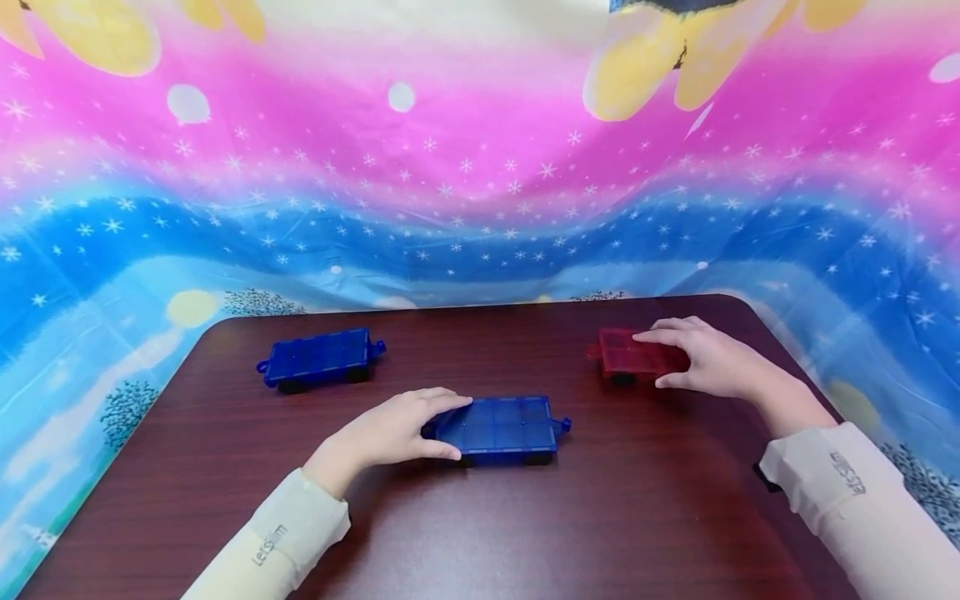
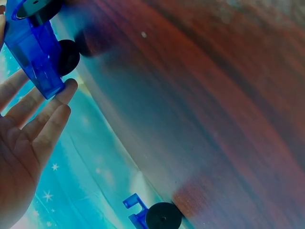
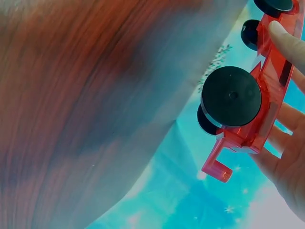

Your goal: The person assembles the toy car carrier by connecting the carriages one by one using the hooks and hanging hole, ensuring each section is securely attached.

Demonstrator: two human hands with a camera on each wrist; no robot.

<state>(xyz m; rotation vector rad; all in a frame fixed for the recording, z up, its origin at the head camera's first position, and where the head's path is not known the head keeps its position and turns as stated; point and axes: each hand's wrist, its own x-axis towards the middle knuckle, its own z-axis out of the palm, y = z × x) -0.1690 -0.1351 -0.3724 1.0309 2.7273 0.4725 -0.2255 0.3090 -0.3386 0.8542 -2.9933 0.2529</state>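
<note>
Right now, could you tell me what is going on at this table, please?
A person sits at a dark wooden table with three flat wheeled toy cars on it. The left hand grips the end of the near blue car, fingers on top and thumb along its near edge. The right hand holds the red car the same way. A second blue car sits untouched at the far left. A colourful starry cloth hangs behind the table.

A dark wooden table stands before a colourful starry backdrop.
</note>
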